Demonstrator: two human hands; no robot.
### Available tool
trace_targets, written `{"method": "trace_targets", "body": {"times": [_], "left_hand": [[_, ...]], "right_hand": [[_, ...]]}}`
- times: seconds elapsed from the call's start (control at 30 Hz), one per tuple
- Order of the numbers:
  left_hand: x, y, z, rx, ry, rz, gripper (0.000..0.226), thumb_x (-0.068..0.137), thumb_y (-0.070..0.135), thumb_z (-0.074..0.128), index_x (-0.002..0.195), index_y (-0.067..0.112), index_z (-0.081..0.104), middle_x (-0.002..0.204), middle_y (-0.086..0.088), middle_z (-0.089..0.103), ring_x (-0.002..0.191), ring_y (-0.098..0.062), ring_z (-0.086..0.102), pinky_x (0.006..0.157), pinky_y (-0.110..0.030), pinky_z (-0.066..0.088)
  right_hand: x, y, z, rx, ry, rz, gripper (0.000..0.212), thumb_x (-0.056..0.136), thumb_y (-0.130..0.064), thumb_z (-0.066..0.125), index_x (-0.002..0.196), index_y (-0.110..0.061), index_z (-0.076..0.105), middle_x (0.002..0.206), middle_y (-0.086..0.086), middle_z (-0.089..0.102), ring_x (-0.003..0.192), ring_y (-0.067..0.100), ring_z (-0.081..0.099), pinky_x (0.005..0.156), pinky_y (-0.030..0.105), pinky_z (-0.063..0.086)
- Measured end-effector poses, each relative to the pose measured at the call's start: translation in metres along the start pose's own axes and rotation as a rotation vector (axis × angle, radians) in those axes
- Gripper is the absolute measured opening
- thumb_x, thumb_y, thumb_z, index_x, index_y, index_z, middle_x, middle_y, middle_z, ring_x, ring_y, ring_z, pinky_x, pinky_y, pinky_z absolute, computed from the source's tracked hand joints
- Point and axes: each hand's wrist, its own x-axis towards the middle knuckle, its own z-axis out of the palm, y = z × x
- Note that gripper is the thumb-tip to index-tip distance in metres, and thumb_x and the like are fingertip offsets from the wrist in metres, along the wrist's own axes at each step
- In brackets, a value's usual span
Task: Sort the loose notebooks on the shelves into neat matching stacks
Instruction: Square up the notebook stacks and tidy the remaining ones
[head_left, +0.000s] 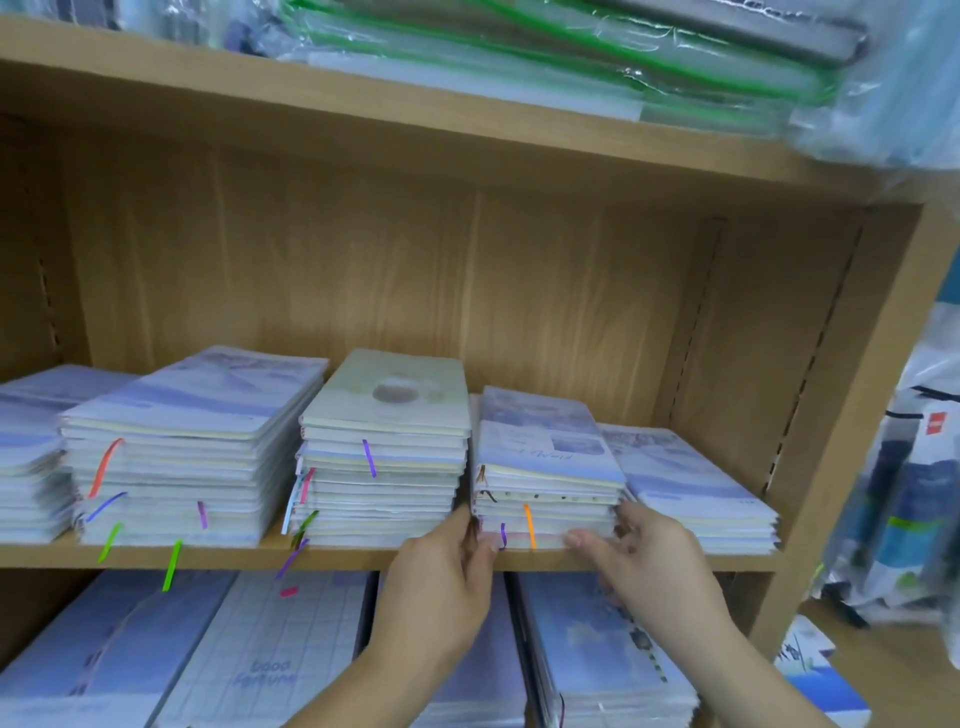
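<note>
Middle shelf (363, 558), wooden unit, five notebook stacks in a row. Far-left stack (26, 457): bluish covers, cut off by the frame edge. Second stack (171, 467): tall, blue-lilac cover on top, ribbon markers hanging from the front (orange, blue, green, purple). Third stack (384, 467): about as tall, pale green cover with a grey round patch on top, purple and pink ribbons at the front. Left hand (447, 582): fingers (460, 527) slipped into the gap between the third and fourth stacks, thumb on the lower front edge, gripping the fourth stack (545, 467) at its left side. Fourth stack: shorter, top notebook slightly askew, an orange and a purple ribbon at the front; it sits at the shelf's front edge. Right hand (654, 556): thumb on the lower front edge, fingers curled round the stack's right side, gripping it too. Low stack (696, 493): just right of that, close against the fourth stack. Larger notebooks (270, 654) fill the shelf below. Green-edged plastic sleeves (519, 57) lie on the shelf above. Plastic bags (914, 493) sit beyond the unit's right wall.
</note>
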Motion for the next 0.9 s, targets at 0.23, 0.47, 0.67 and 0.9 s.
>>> {"method": "trace_targets", "body": {"times": [0.23,0.47,0.67,0.9], "left_hand": [[0.003,0.001,0.004,-0.04,0.021,-0.021,0.016,0.093,0.036,0.069,0.082,0.026,0.064,0.05,0.014,0.054,0.046,-0.008,0.048,0.05,-0.022,0.037],[0.009,-0.002,0.01,-0.016,0.089,0.025,0.014,0.096,0.037,0.06,0.101,0.026,0.068,0.068,0.005,0.065,0.065,-0.019,0.06,0.056,-0.028,0.041],[0.009,-0.006,0.017,-0.122,0.089,-0.034,0.018,0.098,0.029,0.061,0.109,0.035,0.074,0.057,0.014,0.06,0.053,-0.011,0.055,0.062,-0.032,0.056],[0.005,-0.009,0.025,-0.181,0.137,-0.083,0.014,0.097,0.023,0.062,0.086,0.028,0.069,0.059,0.011,0.065,0.051,-0.015,0.057,0.056,-0.037,0.055]], "right_hand": [[0.005,-0.001,0.001,0.003,0.025,-0.051,0.047,0.074,-0.048,0.085,0.08,-0.009,0.06,0.056,0.007,0.063,0.061,0.021,0.064,0.067,0.039,0.052],[0.011,0.008,0.003,0.023,0.006,-0.071,0.05,0.079,-0.052,0.079,0.061,-0.013,0.052,0.053,0.01,0.06,0.051,0.024,0.059,0.059,0.043,0.054],[0.009,0.003,0.002,0.051,-0.001,-0.074,0.047,0.085,-0.041,0.078,0.056,-0.015,0.05,0.049,0.003,0.062,0.048,0.019,0.061,0.062,0.043,0.055],[0.002,0.004,0.005,0.175,0.009,-0.065,0.035,0.085,-0.025,0.081,0.065,-0.011,0.057,0.052,0.011,0.06,0.055,0.034,0.06,0.057,0.038,0.048]]}}
